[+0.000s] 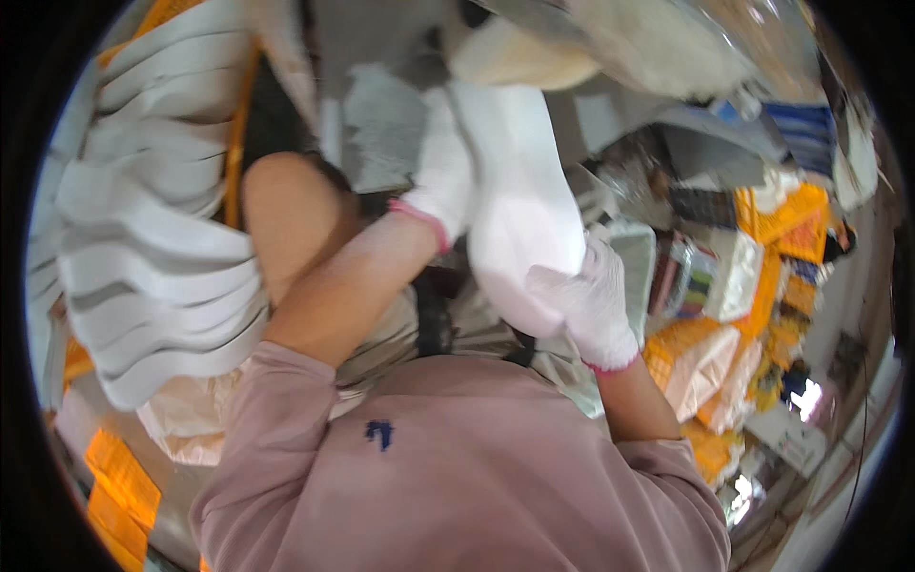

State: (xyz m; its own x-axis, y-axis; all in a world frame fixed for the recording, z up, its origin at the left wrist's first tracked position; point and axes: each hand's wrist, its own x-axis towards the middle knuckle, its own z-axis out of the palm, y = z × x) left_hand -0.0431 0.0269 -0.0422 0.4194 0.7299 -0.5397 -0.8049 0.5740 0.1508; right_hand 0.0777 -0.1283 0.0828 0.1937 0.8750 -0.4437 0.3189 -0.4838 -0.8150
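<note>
In front of my body is a white shoe sole (pixel 519 181), smooth and foam-like, with its rounded end toward me. My left hand (pixel 446 167), in a white knit glove with a pink cuff, is closed along the sole's left side; some of its fingers are hidden or blurred. At the rounded end, on the right, my right hand (pixel 593 296), gloved the same way, grips the edge with the thumb on top. The sole's far end reaches a cream rounded pad-like part (pixel 519 57), blurred, and I cannot tell whether they touch.
Many white wavy soles (pixel 157 257) are stacked at the left beside an orange crate edge (pixel 238 133). Grey equipment (pixel 381 124) stands ahead, partly under clear plastic (pixel 753 38). Orange baskets (pixel 786 214) and bagged goods (pixel 701 372) crowd the right. My bare knee (pixel 291 214) is by the stack.
</note>
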